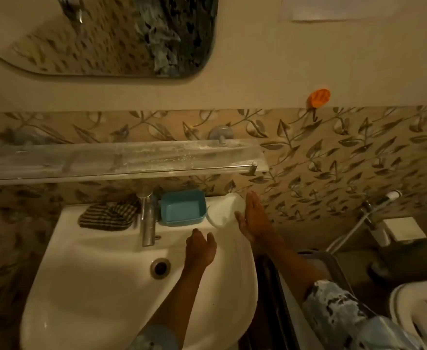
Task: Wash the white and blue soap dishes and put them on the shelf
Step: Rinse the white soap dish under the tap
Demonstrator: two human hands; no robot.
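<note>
the blue soap dish (pixel 183 208) sat upright on the back ledge of the white sink (pixel 81 248), just right of the chrome tap (pixel 148 221). the white soap dish (pixel 223 210) lay tilted beside it at the ledge's right end, close to the blue one. the right hand (pixel 254 218) had its fingers straight and together, its palm side touching the white dish's right edge; whether the thumb hooked it was too blurred to tell. the left hand (pixel 200 248) hovered over the basin above the drain (pixel 160 267), fingers loosely curled, holding nothing. a striped cloth (pixel 109 214) lay left of the tap. the glass shelf (pixel 121 160) ran along the wall above the ledge, under a mirror (pixel 101 34)
</note>
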